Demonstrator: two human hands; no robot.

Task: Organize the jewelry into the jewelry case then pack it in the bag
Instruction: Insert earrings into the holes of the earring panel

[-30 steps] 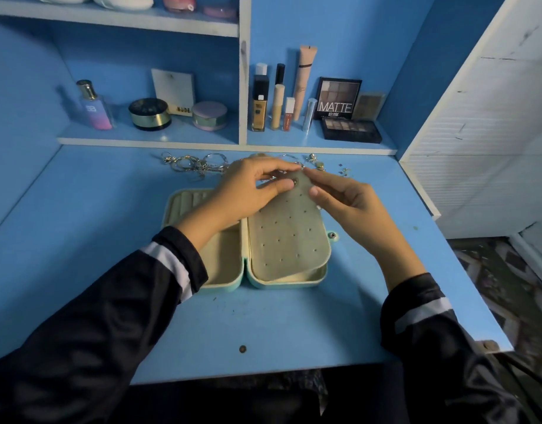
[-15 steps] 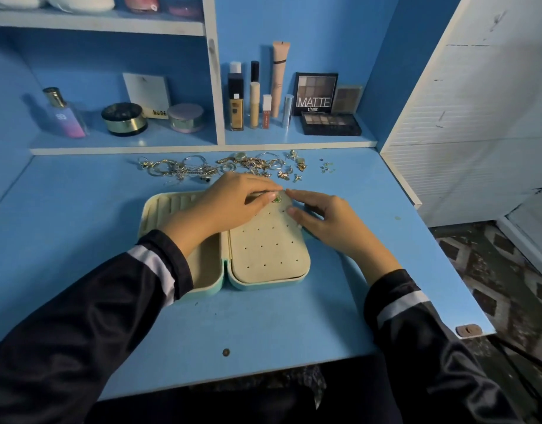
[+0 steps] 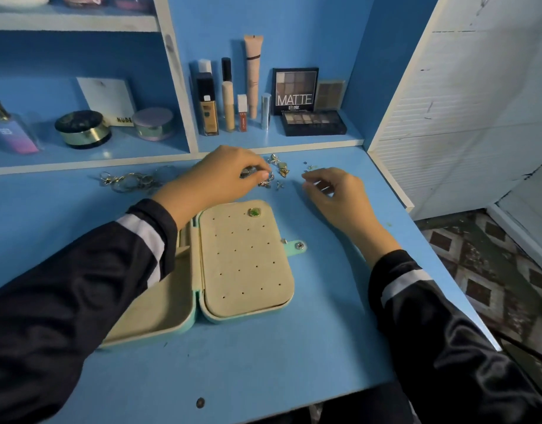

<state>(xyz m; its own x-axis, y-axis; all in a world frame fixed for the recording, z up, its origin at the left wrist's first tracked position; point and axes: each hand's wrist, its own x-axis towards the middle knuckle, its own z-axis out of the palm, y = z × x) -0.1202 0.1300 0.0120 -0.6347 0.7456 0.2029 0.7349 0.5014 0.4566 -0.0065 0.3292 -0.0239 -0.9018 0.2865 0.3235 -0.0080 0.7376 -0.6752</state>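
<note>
Jewelry [image 3: 266, 181] pinched in left fingers [image 3: 250, 164] by shelf edge [image 3: 294, 147]; right fingers [image 3: 318, 176] slack, empty.

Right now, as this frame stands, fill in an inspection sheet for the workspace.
Surface: blue painted desk, small dark spot near its front edge.
Job's things: mint-green jewelry case with beige lining lies open; green-stoned gold earring pinned on its perforated panel; loose silver and gold jewelry along the desk's back; no bag seen.
Clutter: cosmetics on the blue shelf, among them a black MATTE eyeshadow palette.
Hands: left hand pinches a piece of the loose jewelry; right hand hovers, loosely curled, holding nothing seen.
Cables: nothing seen.
Surroundings: white slatted panel at right; patterned floor tiles.
</note>
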